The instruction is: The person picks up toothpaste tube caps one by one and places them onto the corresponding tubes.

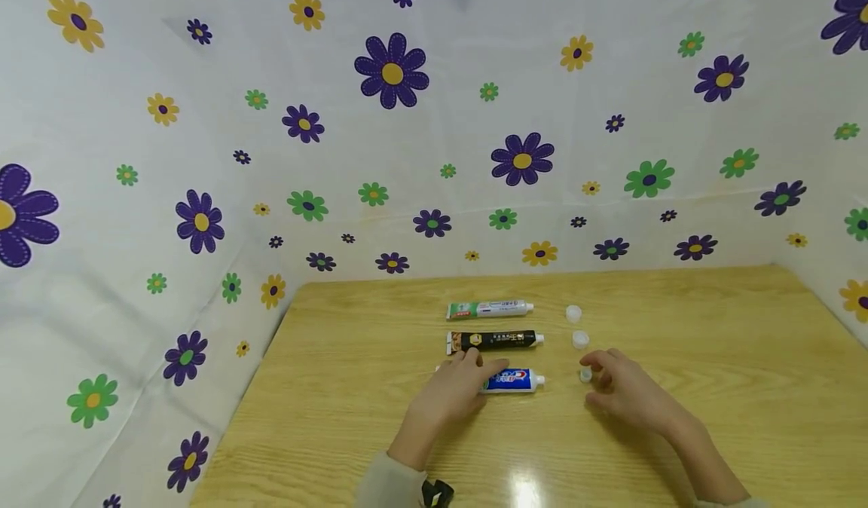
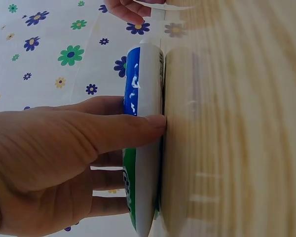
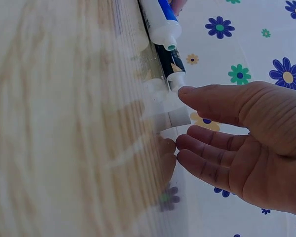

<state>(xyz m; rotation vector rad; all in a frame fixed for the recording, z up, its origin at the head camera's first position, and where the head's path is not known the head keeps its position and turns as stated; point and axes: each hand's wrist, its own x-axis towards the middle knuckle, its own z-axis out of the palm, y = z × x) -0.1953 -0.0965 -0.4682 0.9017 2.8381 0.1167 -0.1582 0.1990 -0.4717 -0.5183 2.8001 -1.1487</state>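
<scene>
A blue, white and green toothpaste tube [image 1: 513, 381] lies flat on the table with its bare nozzle pointing right. My left hand [image 1: 453, 387] holds it near its left half. In the left wrist view, the thumb is on one side of the tube [image 2: 149, 89] and the fingers are on the other. My right hand [image 1: 631, 393] is beside a small white cap [image 1: 586, 374]. The right wrist view has this cap [image 3: 179, 117] in the gap between thumb and fingers, which look apart from it.
Behind the blue tube lie a black toothpaste tube [image 1: 495, 341] and a green and white one [image 1: 498, 309], both uncapped. Two white caps [image 1: 580, 339] sit right of them on the wooden table [image 1: 325, 402]. A flower-patterned cloth [image 1: 461, 214] hangs around the table.
</scene>
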